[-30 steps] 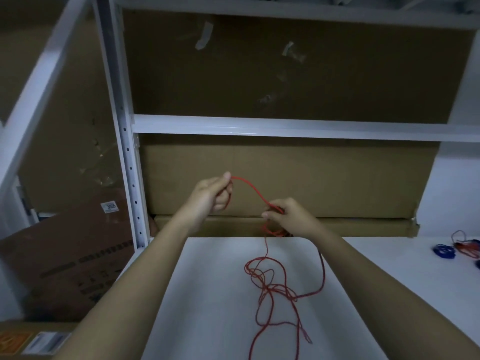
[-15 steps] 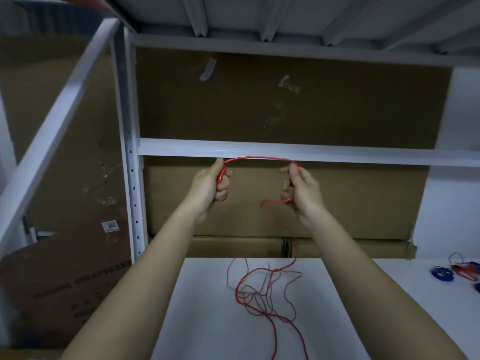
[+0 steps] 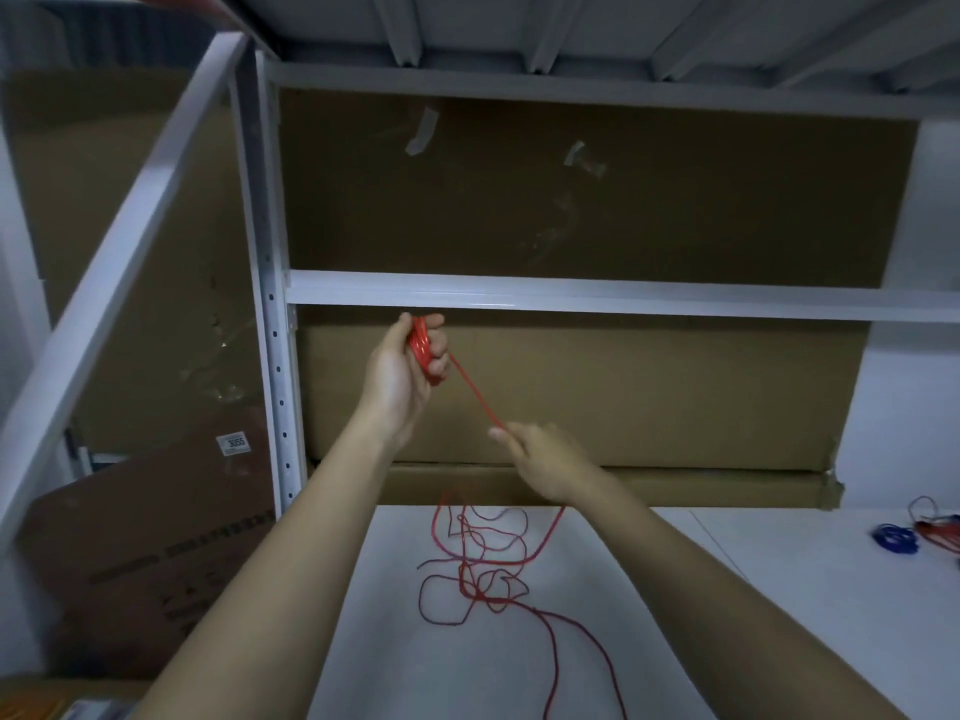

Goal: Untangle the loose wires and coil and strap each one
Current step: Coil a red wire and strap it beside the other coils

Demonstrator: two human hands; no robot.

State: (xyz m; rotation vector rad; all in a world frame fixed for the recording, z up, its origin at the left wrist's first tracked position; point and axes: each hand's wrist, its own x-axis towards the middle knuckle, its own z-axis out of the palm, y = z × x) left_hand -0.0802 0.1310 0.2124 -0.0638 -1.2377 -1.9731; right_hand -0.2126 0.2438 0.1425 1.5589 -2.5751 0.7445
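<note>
My left hand (image 3: pixel 402 374) is raised in front of the cardboard and grips a small bundle of red wire coils (image 3: pixel 423 350). From that bundle one strand of the red wire (image 3: pixel 475 394) runs down and right to my right hand (image 3: pixel 543 459), which pinches it at the fingertips. Below my hands the rest of the same red wire (image 3: pixel 480 563) lies in loose tangled loops on the white shelf surface (image 3: pixel 701 615) and trails toward the near edge.
A blue wire coil (image 3: pixel 894 538) and another red wire (image 3: pixel 935 522) lie at the far right of the shelf. A white shelf beam (image 3: pixel 623 298) crosses above my hands, a perforated upright post (image 3: pixel 272 356) stands at left, and cardboard sheets back the rack.
My right hand has dropped down and to the right along the wire, pulling a strand taut. The left hand now holds gathered coils instead of one end of a stretched arc.
</note>
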